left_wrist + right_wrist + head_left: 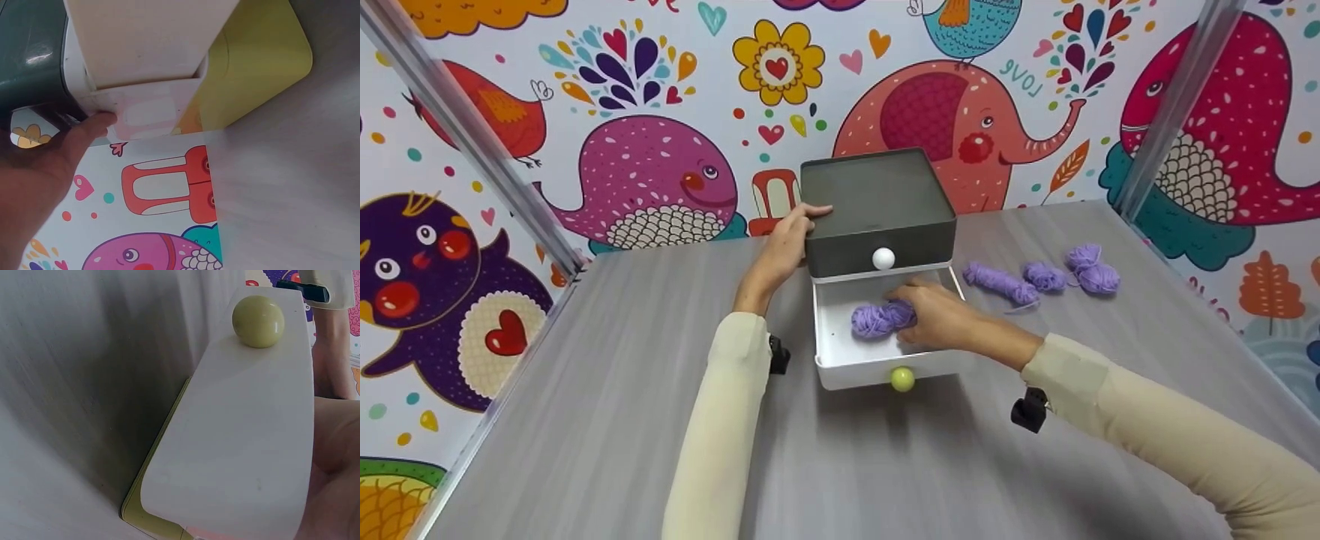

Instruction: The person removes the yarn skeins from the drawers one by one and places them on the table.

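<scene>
A small chest of drawers (877, 191) with a dark green top section stands at the back of the table. Its white drawer (840, 367), with a yellow-green knob (902, 379), is pulled out. Inside lies a bundle of purple yarn (872, 321). My right hand (941, 315) reaches into the drawer, its curled fingers holding the right end of that yarn; the fingertips are partly hidden. My left hand (787, 244) rests on the chest's left side, one finger extended over the top. In the left wrist view its thumb (101, 121) touches the white side.
More purple yarn lies right of the chest: a long skein (1001, 283), a small bundle (1044, 277) and a larger one (1093, 270). A white knob (883, 259) fronts the dark section. A yellow-green bottom section (264, 62) sits below the white one. Patterned walls (660, 172) enclose the table.
</scene>
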Demonstrator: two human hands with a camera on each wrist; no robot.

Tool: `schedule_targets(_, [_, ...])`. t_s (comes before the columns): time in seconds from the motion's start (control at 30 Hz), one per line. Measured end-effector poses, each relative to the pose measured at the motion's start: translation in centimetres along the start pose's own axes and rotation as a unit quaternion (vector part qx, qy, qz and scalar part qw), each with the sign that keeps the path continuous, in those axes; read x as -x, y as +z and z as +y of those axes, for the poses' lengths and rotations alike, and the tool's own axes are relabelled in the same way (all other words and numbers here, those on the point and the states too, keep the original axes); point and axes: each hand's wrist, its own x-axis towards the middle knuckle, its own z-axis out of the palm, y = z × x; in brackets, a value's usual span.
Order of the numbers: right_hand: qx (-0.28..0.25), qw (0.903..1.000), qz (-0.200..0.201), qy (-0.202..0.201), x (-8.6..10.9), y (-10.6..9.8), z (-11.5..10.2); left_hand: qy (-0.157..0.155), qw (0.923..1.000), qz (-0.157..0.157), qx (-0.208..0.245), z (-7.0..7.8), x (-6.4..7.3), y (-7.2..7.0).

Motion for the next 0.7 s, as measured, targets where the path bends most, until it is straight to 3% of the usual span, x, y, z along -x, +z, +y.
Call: schedule_targets(0.7, [0.005, 0.9999, 0.003, -0.011, -0.29, 0.36, 0.24, 0.006, 1.0000, -0.001, -0.005, 0.05, 0.06, 0.01])
